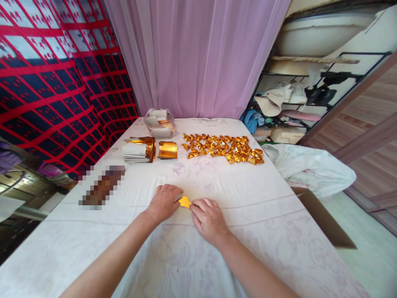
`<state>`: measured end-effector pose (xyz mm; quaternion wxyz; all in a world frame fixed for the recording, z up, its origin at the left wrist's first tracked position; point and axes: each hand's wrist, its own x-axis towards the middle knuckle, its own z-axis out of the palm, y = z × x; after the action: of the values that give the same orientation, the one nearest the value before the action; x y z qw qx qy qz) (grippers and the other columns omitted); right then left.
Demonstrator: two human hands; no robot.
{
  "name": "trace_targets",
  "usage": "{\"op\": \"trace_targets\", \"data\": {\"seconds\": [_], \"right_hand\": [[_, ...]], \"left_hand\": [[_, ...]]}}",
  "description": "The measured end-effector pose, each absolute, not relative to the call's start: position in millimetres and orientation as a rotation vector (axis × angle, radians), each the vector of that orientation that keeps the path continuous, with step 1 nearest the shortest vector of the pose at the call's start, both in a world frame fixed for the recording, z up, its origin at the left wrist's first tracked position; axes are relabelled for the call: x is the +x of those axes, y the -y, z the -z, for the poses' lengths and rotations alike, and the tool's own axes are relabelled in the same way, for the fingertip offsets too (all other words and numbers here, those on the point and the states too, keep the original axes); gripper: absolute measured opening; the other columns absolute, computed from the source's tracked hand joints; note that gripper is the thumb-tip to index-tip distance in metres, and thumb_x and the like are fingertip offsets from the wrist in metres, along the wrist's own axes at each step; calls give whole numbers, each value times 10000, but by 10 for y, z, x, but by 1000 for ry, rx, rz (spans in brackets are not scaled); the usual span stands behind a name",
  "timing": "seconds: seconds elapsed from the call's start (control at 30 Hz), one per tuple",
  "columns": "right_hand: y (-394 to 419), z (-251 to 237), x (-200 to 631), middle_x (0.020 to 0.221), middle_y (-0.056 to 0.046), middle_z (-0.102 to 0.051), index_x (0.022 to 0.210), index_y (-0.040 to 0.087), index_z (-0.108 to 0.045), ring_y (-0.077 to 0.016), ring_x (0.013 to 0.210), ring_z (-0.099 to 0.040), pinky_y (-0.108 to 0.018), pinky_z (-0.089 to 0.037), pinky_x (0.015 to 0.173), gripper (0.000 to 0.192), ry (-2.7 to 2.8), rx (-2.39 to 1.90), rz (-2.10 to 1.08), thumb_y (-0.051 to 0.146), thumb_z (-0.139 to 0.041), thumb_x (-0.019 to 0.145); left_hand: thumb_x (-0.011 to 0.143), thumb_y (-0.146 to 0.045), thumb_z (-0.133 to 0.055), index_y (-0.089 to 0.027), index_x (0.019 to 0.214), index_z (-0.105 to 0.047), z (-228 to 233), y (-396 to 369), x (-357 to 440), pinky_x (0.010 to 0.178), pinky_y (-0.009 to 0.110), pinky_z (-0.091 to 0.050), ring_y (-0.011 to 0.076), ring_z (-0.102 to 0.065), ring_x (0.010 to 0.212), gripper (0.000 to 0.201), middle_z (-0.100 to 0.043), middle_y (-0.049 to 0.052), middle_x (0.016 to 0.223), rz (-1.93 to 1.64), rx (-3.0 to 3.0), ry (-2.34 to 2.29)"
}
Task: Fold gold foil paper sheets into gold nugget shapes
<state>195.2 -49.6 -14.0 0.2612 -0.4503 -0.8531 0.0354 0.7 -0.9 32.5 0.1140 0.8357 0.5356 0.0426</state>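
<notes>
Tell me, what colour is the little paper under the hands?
Shiny gold folded paper piece, seen in the head view.

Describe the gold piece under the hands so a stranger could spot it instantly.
On the white-clothed table, look at the near middle, where the left hand and right hand meet. Pinched between them lies one gold paper piece. Unlike the folded gold pile farther back, it lies alone and flat.

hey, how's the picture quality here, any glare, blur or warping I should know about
Head view: even daylight, soft shadows under the left hand and right hand; bright glints on the folded gold foil pieces and the gold foil piece between the hands; a pixelated patch on the table; wide-angle bending at the edges.
</notes>
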Motion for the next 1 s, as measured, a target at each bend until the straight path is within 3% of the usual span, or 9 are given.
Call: {"op": "trace_targets", "data": {"seconds": [0.1,0.3,0.57,0.67,0.83,1.0], "right_hand": [[493,146,1944,1000,-41,-679,1007,206,-668,-204,925,-549,-347,-369,789,160,2314,-1226,-71,145,-605,873],[491,148,1943,971,-48,-676,1012,199,-661,-202,910,-546,-344,-367,779,174,2308,-1198,-28,134,-588,868],[485,196,1958,854,-43,-646,932,195,-582,-207,838,-551,-331,-376,760,245,2201,-1254,-107,21,-485,790],[473,221,1970,853,-39,-645,926,198,-571,-204,838,-560,-327,-383,761,250,2173,-1263,-153,13,-482,783],[462,235,1997,879,-45,-656,971,198,-579,-208,862,-572,-329,-393,779,254,2169,-1257,-201,30,-491,801],[451,237,2022,1006,-64,-672,1092,189,-604,-214,938,-568,-348,-415,833,371,2170,-1212,-217,15,-483,787]], "left_hand": [[876,-232,-597,-292,1227,-606,-373,3,60,952,427,-394,257,-568,1138,356,-666,40,1210,-45,2533,-1487],[889,-280,-604,-249,1006,-684,-463,-56,166,875,410,-394,250,-624,988,145,-699,46,1038,110,2681,-1355],[853,-201,-620,-217,990,-640,-454,-45,167,811,368,-389,244,-625,919,140,-697,48,926,99,2764,-1329],[861,-148,-591,-230,1064,-624,-432,-16,132,816,361,-380,228,-624,913,221,-706,38,928,59,2782,-1329],[909,-182,-565,-222,884,-666,-368,31,69,809,364,-371,212,-615,858,111,-694,27,839,26,2808,-1299],[914,-192,-585,-223,886,-678,-271,71,7,811,357,-378,198,-595,837,101,-676,25,844,-39,2873,-1278]]}}
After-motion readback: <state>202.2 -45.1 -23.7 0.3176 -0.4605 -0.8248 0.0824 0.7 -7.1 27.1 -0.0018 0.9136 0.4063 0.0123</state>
